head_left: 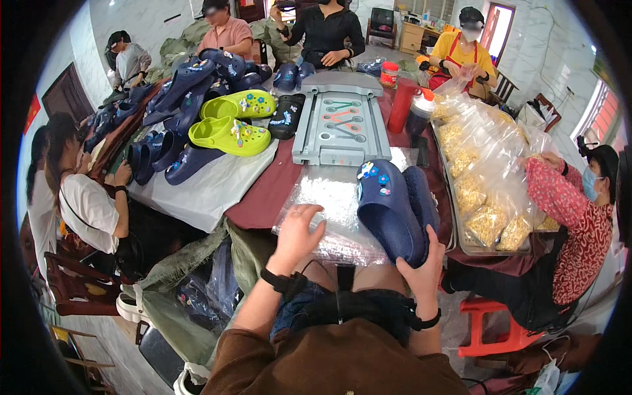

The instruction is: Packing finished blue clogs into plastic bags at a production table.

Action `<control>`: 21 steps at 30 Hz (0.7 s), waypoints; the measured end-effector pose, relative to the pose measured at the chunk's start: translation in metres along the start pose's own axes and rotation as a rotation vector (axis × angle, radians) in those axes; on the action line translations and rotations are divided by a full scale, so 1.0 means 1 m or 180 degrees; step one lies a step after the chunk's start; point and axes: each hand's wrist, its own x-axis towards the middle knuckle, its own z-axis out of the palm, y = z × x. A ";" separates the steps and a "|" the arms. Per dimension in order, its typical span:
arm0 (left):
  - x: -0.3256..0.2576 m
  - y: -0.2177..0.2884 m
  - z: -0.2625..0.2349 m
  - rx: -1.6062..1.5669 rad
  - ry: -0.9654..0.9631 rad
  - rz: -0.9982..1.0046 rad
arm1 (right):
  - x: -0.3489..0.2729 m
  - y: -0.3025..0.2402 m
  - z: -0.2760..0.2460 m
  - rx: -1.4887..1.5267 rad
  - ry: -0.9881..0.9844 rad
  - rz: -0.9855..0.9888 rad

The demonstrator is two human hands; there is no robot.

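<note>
A pair of navy blue clogs stands side by side at the near edge of the table, toes pointing away from me. The left clog (382, 214) carries blue flower and white charms on its toe; the other clog (423, 194) is partly hidden behind it. My right hand (426, 262) grips the pair at the heels, thumb on the left clog. Beneath them lies a stack of clear plastic bags (322, 191), shiny with glare. Resting on the bags' near left part, my left hand (299, 232) has its thumb and fingers apart and holds nothing.
Beyond the bags sits a grey plastic case (342, 131). Lime green clogs (230, 135) and piled navy clogs (187, 92) are left, above an open green sack (204, 270). A red bottle (403, 105) and a tray (454, 217) of bagged yellow pieces stand right. Several people sit around.
</note>
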 end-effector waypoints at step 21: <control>0.005 -0.039 0.009 0.0678 -0.0888 0.0138 | -0.007 0.076 -0.013 0.2507 0.0453 0.1039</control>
